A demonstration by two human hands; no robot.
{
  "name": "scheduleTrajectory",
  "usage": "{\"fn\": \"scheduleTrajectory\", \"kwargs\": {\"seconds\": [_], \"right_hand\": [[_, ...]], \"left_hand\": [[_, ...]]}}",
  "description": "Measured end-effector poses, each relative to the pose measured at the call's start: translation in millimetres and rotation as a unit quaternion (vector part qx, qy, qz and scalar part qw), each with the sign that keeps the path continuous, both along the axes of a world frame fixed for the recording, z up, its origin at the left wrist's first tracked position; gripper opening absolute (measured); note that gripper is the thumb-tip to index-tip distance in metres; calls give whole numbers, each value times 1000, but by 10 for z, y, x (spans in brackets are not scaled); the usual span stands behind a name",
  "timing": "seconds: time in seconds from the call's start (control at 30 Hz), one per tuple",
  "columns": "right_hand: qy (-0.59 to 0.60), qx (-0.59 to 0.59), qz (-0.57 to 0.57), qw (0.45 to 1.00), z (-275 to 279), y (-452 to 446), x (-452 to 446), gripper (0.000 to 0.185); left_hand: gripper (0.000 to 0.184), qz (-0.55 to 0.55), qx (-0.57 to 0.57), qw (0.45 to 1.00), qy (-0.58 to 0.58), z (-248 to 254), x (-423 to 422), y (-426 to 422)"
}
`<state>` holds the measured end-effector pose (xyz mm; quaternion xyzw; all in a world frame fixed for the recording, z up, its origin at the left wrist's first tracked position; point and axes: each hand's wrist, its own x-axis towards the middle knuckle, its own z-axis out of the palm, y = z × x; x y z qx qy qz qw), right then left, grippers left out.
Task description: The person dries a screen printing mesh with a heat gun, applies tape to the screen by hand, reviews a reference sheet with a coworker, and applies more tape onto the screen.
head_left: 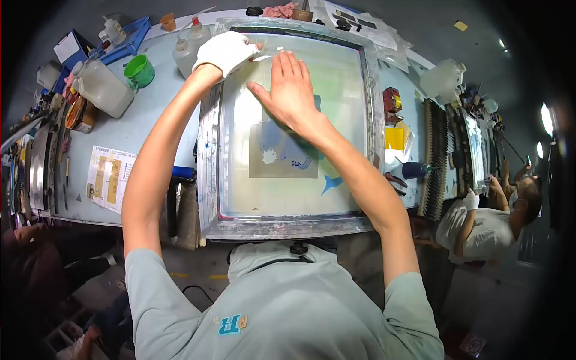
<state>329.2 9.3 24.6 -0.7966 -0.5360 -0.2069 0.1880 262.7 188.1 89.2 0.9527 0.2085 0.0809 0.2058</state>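
A framed printing screen (291, 227) lies flat on the table before me, its mesh pale green with a grey patch and blue marks. My left hand (225, 53), in a white glove with a bare fingertip showing, is over the screen's upper left corner. Its fingers are curled together, and what they hold, if anything, is hidden. A small white scrap (262, 58) shows just beside those fingertips. Bare and flat, my right hand (290, 90) rests on the upper middle of the mesh, fingers stretched out and thumb apart.
Left of the frame are a green cup (139, 71), a white jug (103, 87), a squeeze bottle (185, 58) and a printed sheet (108, 179). To the right lie a yellow piece (395, 138) and a dark brush-like strip (434, 159). Another person (487, 225) works at far right.
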Motion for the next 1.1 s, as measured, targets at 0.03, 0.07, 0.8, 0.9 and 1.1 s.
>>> {"fn": "scheduleTrajectory", "kwargs": {"seconds": [0.03, 0.07, 0.8, 0.9, 1.1], "right_hand": [[2, 1, 0, 1000, -13, -2, -5, 82], [2, 3, 5, 1000, -17, -6, 4, 82], [18, -27, 47, 998, 74, 75, 57, 75], [12, -23, 40, 999, 10, 69, 68, 77], [16, -21, 42, 999, 27, 67, 62, 78]], "left_hand": [[48, -1, -3, 1000, 6, -8, 10, 8], [49, -17, 4, 1000, -7, -24, 6, 13], [48, -12, -138, 990, -22, -27, 13, 35], [54, -16, -116, 993, -15, -6, 6, 49], [50, -1, -163, 987, -15, 61, -2, 22]]}}
